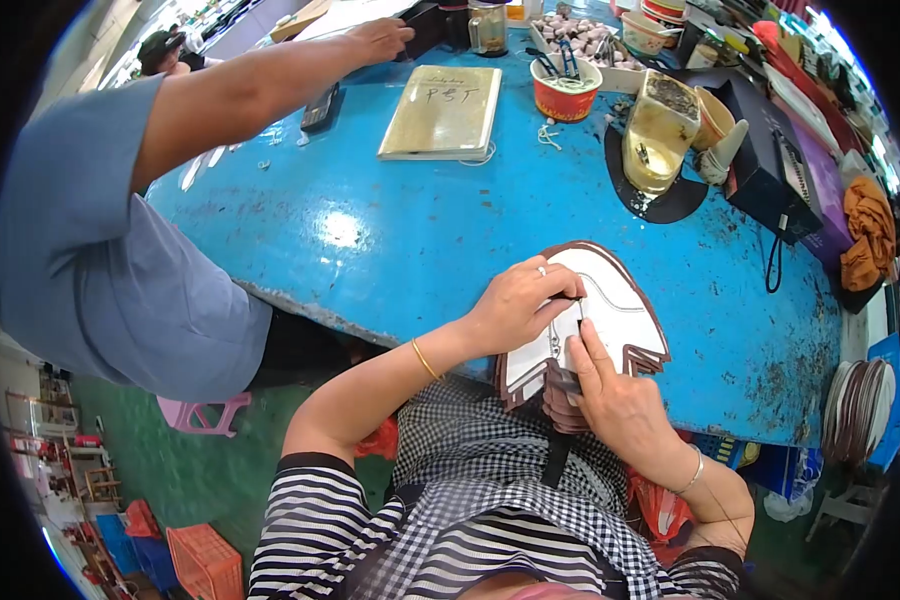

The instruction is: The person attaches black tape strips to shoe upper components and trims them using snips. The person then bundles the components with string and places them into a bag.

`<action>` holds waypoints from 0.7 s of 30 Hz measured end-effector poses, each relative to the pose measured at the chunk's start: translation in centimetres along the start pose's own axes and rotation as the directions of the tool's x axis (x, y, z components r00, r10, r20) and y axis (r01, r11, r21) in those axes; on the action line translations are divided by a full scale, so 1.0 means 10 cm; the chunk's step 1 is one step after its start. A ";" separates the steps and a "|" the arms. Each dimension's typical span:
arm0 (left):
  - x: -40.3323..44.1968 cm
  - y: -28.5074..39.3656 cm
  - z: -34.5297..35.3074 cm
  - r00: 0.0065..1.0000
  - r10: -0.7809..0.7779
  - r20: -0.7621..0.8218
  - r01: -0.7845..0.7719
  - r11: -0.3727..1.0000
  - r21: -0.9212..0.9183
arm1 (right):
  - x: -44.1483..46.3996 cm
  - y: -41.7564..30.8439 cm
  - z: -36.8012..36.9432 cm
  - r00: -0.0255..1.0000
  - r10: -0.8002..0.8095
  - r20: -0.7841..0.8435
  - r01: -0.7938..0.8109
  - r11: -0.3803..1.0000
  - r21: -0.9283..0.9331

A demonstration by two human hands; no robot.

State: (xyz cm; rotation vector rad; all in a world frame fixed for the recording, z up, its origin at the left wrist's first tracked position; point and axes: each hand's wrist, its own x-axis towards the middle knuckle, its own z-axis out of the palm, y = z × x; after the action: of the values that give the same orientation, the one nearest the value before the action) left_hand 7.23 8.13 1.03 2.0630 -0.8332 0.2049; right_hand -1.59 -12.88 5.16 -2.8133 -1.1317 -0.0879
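A stack of white cut pieces with brown edges (620, 300) lies at the front edge of the blue table. My left hand (520, 302) is over the stack's left part, its thumb and forefinger pinched on a small thin dark item too small to name. To its right, my right hand (615, 400) rests on the stack with the forefinger and middle finger stretched out near the pinch. Beneath that hand, several brown layers (562, 400) hang at the table edge.
Another person's arm (240, 100) reaches over the blue table (420, 230) from the left. Farther back are a notebook (445, 110), a phone (320, 108) and a red-and-white tub (567, 95) with tools. A cut-open plastic container (660, 135) and a black box (770, 150) stand at the right.
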 end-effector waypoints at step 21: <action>-0.03 -0.03 0.00 0.999 -0.046 -0.011 0.044 0.991 -0.130 | 0.31 -0.12 0.03 0.983 0.056 -0.177 -0.052 0.998 0.027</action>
State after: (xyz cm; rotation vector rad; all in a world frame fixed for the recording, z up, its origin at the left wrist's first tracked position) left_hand 7.18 8.39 0.64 1.9545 -0.7701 0.1367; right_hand -0.18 -9.84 5.28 -2.7486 -1.0105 -0.3133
